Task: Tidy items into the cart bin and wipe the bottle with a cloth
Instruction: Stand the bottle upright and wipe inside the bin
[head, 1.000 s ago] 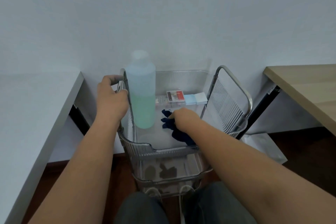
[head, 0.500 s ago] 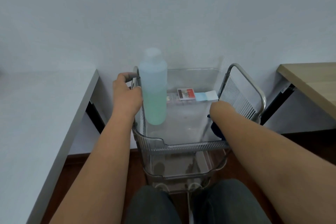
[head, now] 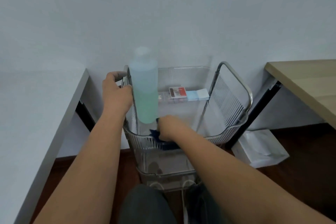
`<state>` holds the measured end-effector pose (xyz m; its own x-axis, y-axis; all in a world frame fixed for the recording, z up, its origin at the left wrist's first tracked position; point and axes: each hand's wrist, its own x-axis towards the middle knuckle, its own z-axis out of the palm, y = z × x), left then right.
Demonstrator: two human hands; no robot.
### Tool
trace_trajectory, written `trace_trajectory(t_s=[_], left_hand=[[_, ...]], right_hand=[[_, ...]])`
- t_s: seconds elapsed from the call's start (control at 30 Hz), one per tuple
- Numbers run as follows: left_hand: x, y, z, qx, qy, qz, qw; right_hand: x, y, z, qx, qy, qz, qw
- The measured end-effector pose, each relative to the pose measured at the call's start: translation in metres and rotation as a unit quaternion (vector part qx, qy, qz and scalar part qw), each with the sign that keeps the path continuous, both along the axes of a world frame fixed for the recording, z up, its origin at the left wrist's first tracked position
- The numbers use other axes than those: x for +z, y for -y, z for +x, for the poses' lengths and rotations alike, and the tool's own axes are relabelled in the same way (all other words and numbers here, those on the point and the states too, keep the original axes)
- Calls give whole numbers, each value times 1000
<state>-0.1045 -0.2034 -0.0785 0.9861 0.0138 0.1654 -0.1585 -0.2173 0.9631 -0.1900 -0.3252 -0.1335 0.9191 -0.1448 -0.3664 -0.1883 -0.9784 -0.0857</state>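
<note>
The bottle [head: 145, 89] stands upright, cap up, in the cart bin [head: 225, 131], just beyond the right hand [head: 168, 127], whose grip pinches the cloth [head: 158, 137]; the left hand [head: 116, 94] grips the cart handle [head: 127, 78].

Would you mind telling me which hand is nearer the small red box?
Right. The right hand is in the bin in front of the red box; the left hand is outside, on the cart's handle.
</note>
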Motion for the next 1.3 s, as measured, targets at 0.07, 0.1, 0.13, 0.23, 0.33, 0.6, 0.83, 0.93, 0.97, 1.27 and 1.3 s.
trace_trajectory(t_s=[0.07,0.1,0.13,0.23,0.33,0.6,0.83,0.93,0.97,1.27,1.3], left_hand=[[1,-1,0,0,-2,3,1000],[1,-1,0,2,-3,5,1000],[1,-1,0,4,-3,5,1000],[1,-1,2,-1,-2,9,1000],[0,-2,3,-9,-4,22,1000],[0,-3,2,-13,-7,23,1000],[4,-5,-1,-16,-10,9,1000],[4,-4,-2,-15,-16,8,1000],[4,-3,-2,-13,-16,6,1000],[2,-4,-2,-10,-9,12,1000],[3,-3,-2,-9,-9,11,1000]], right_hand=[[-1,-21,15,46,-7,28,999],[-1,-28,23,61,-20,44,997],[0,-33,30,72,-36,54,995],[-2,-38,39,84,-49,52,994],[-8,-20,29,63,-6,13,998],[7,101,-5,-124,-34,-108,986],[-5,96,-12,-202,-2,-133,970],[-11,80,-11,-170,22,-120,978],[-12,73,-10,-148,32,-105,983],[-10,-1,8,46,27,-23,998],[-10,-7,11,58,26,-14,998]])
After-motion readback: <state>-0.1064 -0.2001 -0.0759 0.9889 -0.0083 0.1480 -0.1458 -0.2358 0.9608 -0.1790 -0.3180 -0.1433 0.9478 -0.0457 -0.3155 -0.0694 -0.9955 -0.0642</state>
